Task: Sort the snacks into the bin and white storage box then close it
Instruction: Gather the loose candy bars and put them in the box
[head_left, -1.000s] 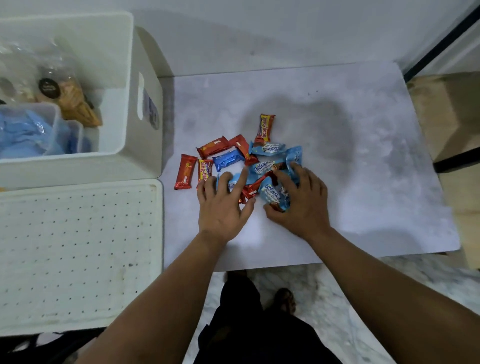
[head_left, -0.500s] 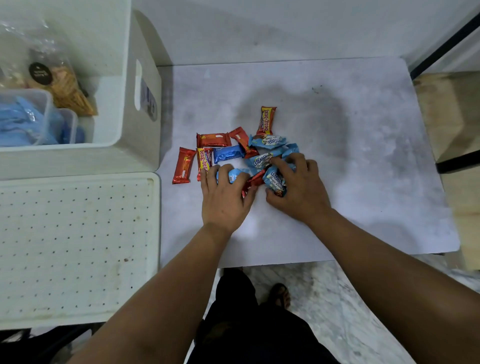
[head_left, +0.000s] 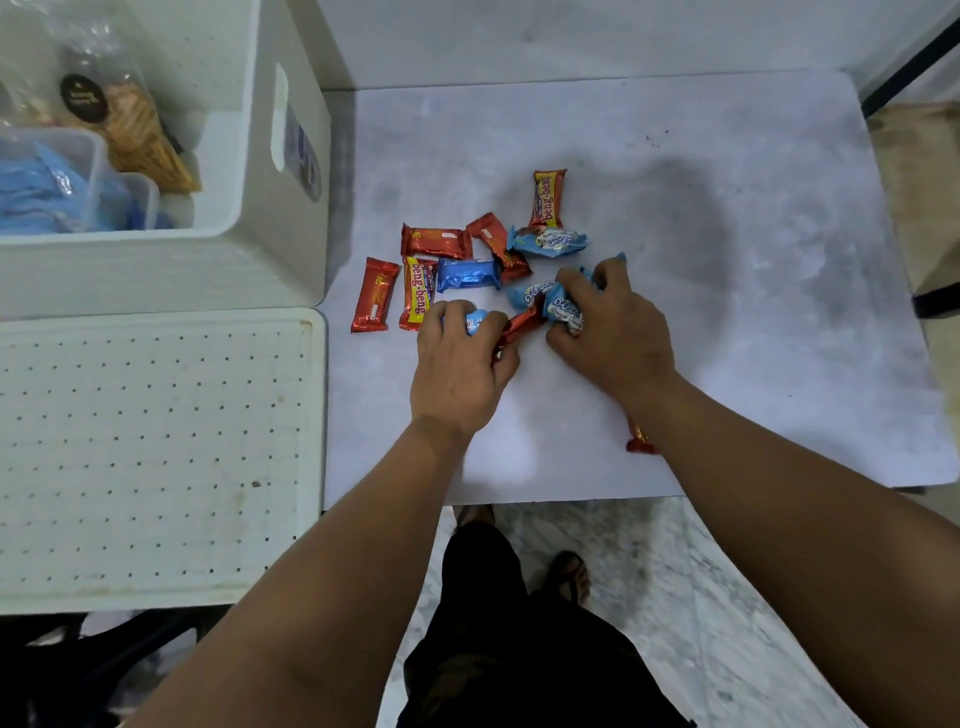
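While the snacks lie scattered on the table (head_left: 727, 364), we judge ourselves in the gathering step, picking out the light blue ones. Our left hand (head_left: 460, 371) is curled closed over a small blue packet (head_left: 475, 319), and our right hand (head_left: 613, 332) is clenched on a bunch of blue wrappers (head_left: 563, 312). A red bar (head_left: 522, 325) lies between the two hands, and another red wrapper (head_left: 639, 441) peeks from under the right forearm. More red bars (head_left: 374, 295) sit just beyond. The white storage box (head_left: 270, 249) stands open to the left, holding a clear bin (head_left: 98, 156) of blue packets, its perforated lid (head_left: 156, 452) lying near us. Next, we probably lift both handfuls over to that bin without dropping any.
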